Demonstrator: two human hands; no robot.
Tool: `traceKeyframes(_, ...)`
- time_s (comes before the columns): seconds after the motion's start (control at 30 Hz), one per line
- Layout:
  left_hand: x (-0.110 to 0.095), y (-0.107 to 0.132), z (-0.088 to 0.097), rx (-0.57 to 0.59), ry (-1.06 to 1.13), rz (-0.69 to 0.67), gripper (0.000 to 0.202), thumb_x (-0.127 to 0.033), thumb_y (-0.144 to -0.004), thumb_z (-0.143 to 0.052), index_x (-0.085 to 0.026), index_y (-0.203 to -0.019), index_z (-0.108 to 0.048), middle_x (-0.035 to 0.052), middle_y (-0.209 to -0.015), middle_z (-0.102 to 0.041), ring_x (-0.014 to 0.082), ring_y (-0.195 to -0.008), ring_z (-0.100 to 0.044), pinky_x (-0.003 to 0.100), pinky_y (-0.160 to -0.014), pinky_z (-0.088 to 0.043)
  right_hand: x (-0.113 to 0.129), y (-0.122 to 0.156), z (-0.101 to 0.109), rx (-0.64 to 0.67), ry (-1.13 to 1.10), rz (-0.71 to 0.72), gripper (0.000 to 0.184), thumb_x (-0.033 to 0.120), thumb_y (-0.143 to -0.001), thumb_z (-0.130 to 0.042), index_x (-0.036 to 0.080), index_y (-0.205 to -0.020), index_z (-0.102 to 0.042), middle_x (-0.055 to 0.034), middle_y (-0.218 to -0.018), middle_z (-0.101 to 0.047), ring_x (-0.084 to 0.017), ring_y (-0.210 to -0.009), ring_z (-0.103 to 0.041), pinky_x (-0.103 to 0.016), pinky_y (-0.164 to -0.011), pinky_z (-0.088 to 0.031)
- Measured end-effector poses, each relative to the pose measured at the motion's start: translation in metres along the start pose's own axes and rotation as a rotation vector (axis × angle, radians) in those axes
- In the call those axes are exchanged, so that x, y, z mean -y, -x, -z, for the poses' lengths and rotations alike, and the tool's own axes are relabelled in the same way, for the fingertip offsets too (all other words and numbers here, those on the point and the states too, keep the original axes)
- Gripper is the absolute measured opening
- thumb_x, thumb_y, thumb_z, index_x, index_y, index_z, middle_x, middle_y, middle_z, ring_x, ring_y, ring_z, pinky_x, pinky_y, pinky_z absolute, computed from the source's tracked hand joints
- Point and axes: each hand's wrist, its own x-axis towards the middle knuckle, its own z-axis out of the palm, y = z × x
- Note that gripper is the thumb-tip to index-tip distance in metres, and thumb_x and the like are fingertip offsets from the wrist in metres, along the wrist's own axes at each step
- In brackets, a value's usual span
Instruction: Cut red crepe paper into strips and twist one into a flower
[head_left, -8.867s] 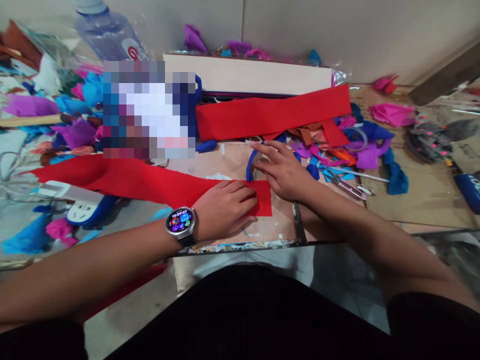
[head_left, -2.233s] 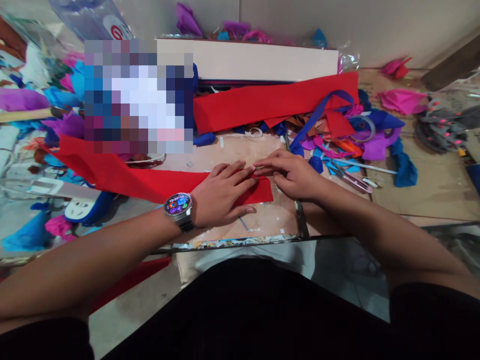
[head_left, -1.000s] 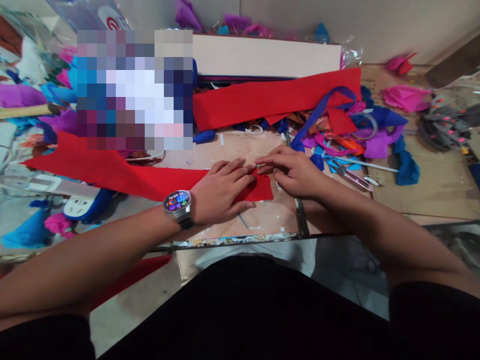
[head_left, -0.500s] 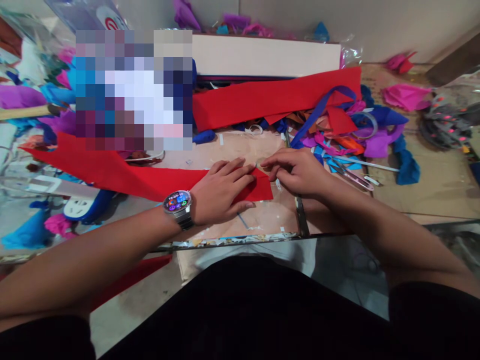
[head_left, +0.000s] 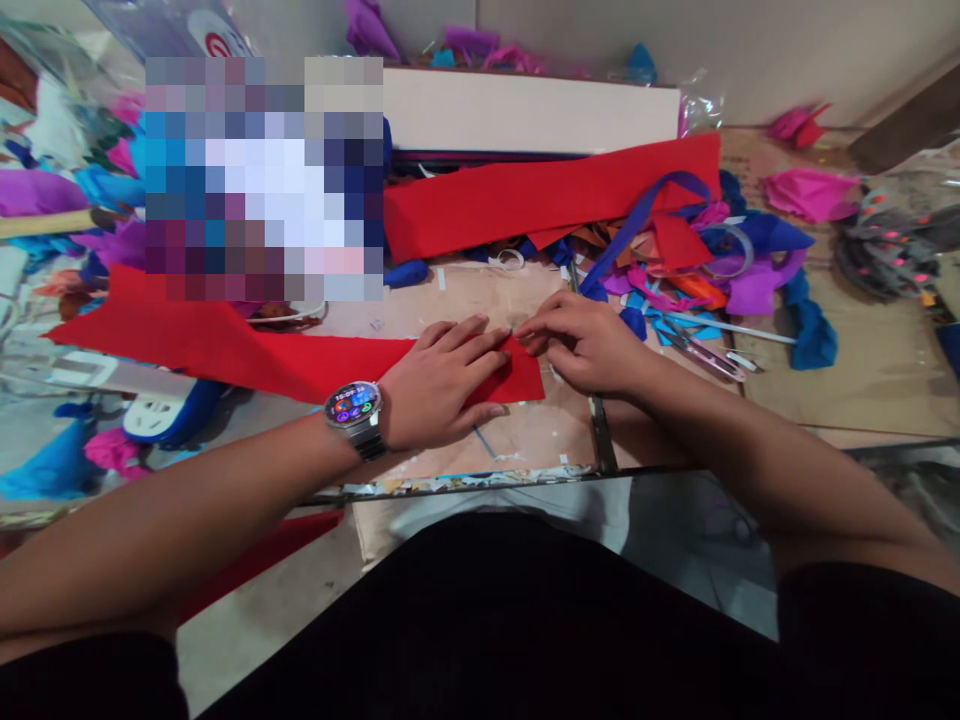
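A long red strip [head_left: 300, 365] of paper or cloth lies across the table and ends under my hands. My left hand [head_left: 450, 380], with a watch [head_left: 354, 405] on the wrist, rests flat on it near its right end, fingers stretched. At the strip's upper right edge, my right hand [head_left: 577, 345] has its thumb and index finger drawn together in a pinch on the red material. Both hands' fingertips are close together there. A second, wider red piece [head_left: 555, 195] lies behind, in front of a long white box [head_left: 532, 110].
Colourful scraps [head_left: 645, 270], a tape roll [head_left: 731, 250] and a pink cutter knife [head_left: 709, 355] lie to the right. A white-and-blue power strip [head_left: 161, 410] is on the left. The table's front edge [head_left: 487, 485] runs before my body. A pixelated area hides the back left.
My right hand has shifted slightly left along the strip's upper edge. The left hand stays flat in place.
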Motion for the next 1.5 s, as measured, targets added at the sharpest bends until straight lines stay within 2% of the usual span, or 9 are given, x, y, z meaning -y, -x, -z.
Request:
traceKeyframes(0.13,-0.0009,-0.0003,0.0003,0.002,-0.011,0.005,0.063,-0.063,-0.105,-0.05,-0.018,-0.149,-0.057,0.0168,-0.168,-0.046,0.0419,-0.159,-0.035,0.063,-0.125,-0.035,-0.0001,0.0001,0.0014,-0.004,0.048,-0.018,0.038,0.008,-0.085,-0.057,0.02,-0.112,-0.081,-0.0092,-0.098,-0.072,-0.022,-0.094,-0.069,-0.035,-0.085,-0.056)
traceKeyframes(0.3,-0.0023,-0.0006,0.0022,-0.02,-0.01,0.007,0.062,-0.062,-0.104,-0.053,-0.019,-0.148,-0.059,0.0182,-0.169,-0.043,0.042,-0.159,-0.035,0.064,-0.124,-0.037,0.0005,-0.0011,0.0012,-0.026,0.031,-0.015,0.034,0.01,-0.089,-0.056,0.021,-0.11,-0.08,-0.0065,-0.091,-0.078,-0.023,-0.092,-0.07,-0.035,-0.085,-0.055)
traceKeyframes(0.4,-0.0029,0.0,0.0031,-0.034,-0.02,0.008,0.062,-0.062,-0.104,-0.053,-0.018,-0.147,-0.061,0.0195,-0.17,-0.041,0.0425,-0.16,-0.033,0.065,-0.124,-0.038,0.0014,-0.0023,0.0009,-0.043,0.061,-0.029,0.025,0.02,-0.096,-0.06,0.02,-0.111,-0.08,-0.0068,-0.094,-0.08,-0.023,-0.091,-0.071,-0.036,-0.085,-0.054)
traceKeyframes(0.5,-0.0036,0.0008,0.0038,-0.065,-0.019,0.004,0.06,-0.061,-0.104,-0.055,-0.019,-0.145,-0.063,0.0195,-0.168,-0.043,0.0432,-0.16,-0.032,0.065,-0.124,-0.038,0.0016,-0.0026,0.0,-0.046,0.075,-0.038,0.023,0.03,-0.1,-0.063,0.019,-0.111,-0.08,-0.0074,-0.091,-0.079,-0.022,-0.087,-0.07,-0.036,-0.083,-0.053)
traceKeyframes(0.7,-0.0038,0.0007,0.0045,-0.089,-0.026,0.004,0.058,-0.06,-0.104,-0.054,-0.02,-0.145,-0.064,0.0186,-0.166,-0.044,0.0426,-0.159,-0.033,0.065,-0.124,-0.038,0.0019,-0.0017,-0.0023,-0.027,0.008,-0.044,0.022,0.027,-0.099,-0.064,0.02,-0.113,-0.08,-0.0076,-0.094,-0.08,-0.022,-0.09,-0.069,-0.035,-0.082,-0.053)
traceKeyframes(1.03,-0.0017,0.0012,0.0023,-0.086,-0.031,0.004,0.058,-0.061,-0.105,-0.052,-0.021,-0.145,-0.063,0.0183,-0.165,-0.045,0.0422,-0.158,-0.034,0.065,-0.123,-0.038,0.0024,0.0001,-0.0035,-0.037,-0.124,-0.146,0.024,0.029,-0.098,-0.067,0.02,-0.115,-0.08,-0.0066,-0.098,-0.08,-0.02,-0.087,-0.073,-0.032,-0.081,-0.055)
traceKeyframes(1.33,-0.003,0.0015,0.0023,-0.074,-0.029,0.013,0.059,-0.061,-0.106,-0.05,-0.021,-0.146,-0.063,0.0176,-0.164,-0.047,0.0415,-0.159,-0.034,0.064,-0.124,-0.037,0.0009,-0.0031,-0.005,0.033,-0.04,0.018,0.019,0.031,-0.099,-0.07,0.024,-0.113,-0.08,-0.0064,-0.103,-0.081,-0.024,-0.098,-0.072,-0.041,-0.094,-0.053)
traceKeyframes(1.5,-0.0025,0.0016,0.0022,-0.083,-0.012,0.016,0.06,-0.062,-0.104,-0.052,-0.022,-0.149,-0.062,0.0169,-0.164,-0.047,0.0421,-0.158,-0.035,0.064,-0.125,-0.037,-0.0006,-0.0041,-0.0062,0.03,-0.013,0.051,0.014,0.029,-0.098,-0.07,0.024,-0.104,-0.081,-0.0066,-0.099,-0.081,-0.024,-0.095,-0.071,-0.041,-0.092,-0.053)
